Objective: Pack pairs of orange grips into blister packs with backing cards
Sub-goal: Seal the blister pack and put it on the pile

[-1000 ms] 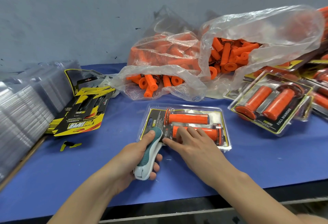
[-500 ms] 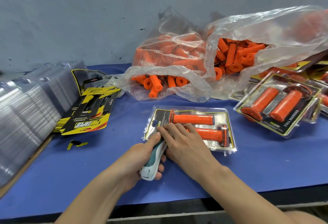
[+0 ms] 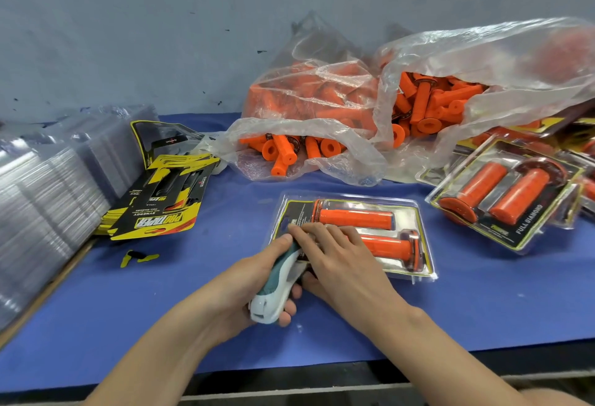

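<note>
A clear blister pack (image 3: 409,212) with two orange grips (image 3: 357,219) and a black-and-yellow backing card lies flat on the blue table in front of me. My left hand (image 3: 254,283) grips a teal-and-white stapler (image 3: 280,289) whose nose sits at the pack's near left corner. My right hand (image 3: 335,254) lies flat on the left part of the pack, fingers straight, pressing it down and hiding part of the lower grip.
Two clear plastic bags of loose orange grips (image 3: 322,122) lie at the back. Finished packs (image 3: 505,199) are piled at the right. A stack of backing cards (image 3: 161,212) and stacks of empty clear blisters (image 3: 48,193) fill the left. A yellow card scrap (image 3: 138,257) lies nearby.
My right hand slid left along the pack, from the lower grip to its left end beside the stapler. The stapler's nose moved up onto the pack's corner.
</note>
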`<state>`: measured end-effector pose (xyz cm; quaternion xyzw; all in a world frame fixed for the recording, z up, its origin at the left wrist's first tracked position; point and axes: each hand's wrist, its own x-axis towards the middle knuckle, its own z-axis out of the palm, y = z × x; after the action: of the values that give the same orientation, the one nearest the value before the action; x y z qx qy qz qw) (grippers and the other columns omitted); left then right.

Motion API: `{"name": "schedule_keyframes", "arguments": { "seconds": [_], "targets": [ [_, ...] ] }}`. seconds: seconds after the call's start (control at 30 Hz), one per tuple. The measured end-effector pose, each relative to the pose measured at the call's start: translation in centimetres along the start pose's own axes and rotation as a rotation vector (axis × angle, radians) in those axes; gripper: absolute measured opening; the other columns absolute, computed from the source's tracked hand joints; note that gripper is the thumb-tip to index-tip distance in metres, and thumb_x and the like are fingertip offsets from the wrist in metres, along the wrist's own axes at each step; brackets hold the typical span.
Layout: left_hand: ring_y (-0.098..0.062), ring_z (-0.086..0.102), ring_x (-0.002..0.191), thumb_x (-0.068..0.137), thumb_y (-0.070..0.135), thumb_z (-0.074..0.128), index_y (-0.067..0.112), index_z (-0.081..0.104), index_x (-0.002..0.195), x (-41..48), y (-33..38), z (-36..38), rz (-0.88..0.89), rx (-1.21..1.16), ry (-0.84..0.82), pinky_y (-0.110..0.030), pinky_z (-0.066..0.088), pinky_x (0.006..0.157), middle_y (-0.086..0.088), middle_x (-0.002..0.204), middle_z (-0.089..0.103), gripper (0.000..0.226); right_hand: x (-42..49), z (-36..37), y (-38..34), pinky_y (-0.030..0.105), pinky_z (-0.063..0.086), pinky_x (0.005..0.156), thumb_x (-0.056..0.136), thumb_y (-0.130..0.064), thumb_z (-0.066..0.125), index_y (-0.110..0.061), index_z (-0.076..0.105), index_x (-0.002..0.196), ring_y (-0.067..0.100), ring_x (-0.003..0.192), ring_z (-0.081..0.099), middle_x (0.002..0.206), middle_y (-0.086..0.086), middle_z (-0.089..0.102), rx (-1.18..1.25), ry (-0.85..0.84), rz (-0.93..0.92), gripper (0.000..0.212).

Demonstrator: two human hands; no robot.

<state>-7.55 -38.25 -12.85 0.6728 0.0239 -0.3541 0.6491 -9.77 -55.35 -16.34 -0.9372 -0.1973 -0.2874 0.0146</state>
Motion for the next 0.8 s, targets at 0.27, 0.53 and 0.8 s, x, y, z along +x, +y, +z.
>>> {"name": "schedule_keyframes", "arguments": {
  "seconds": [0.27,0.53,0.8],
  "targets": [
    [-0.029,0.068,0.052,0.075,0.076,0.056,0.007,0.06,0.093,-3.0,0.8,-8.1,-0.086,0.676,0.494,-0.027,0.052,0.047,-0.014,0.068,0.072,0.072,-1.1,0.7,1.1,0.039,0.048,0.086,0.085,-0.018,0.071,-0.024,0.066,0.109,0.024,0.092,0.058,0.102,-0.003,0.061,-0.09,-0.018,-0.033,0.026],
    [-0.033,0.049,0.116,0.087,0.065,0.052,0.013,0.051,0.117,-0.8,-0.4,-10.5,-0.008,1.429,1.029,-0.043,0.043,0.088,-0.01,0.122,0.055,0.061,-1.3,-1.0,0.8,0.036,0.05,0.079,0.087,-0.017,0.064,-0.024,0.069,0.097,0.022,0.088,0.061,0.096,-0.007,0.063,0.069,0.074,-0.014,0.014],
    [-0.011,0.053,0.109,0.094,0.043,0.057,0.022,0.05,0.134,0.8,0.5,-4.0,0.584,0.737,0.655,-0.029,0.041,0.09,0.006,0.126,0.051,0.045,-2.4,-1.9,1.3,0.028,0.043,0.083,0.075,-0.005,0.06,-0.02,0.058,0.084,0.018,0.087,0.054,0.094,-0.008,0.059,0.283,0.043,-0.136,0.018]
  ]
}}
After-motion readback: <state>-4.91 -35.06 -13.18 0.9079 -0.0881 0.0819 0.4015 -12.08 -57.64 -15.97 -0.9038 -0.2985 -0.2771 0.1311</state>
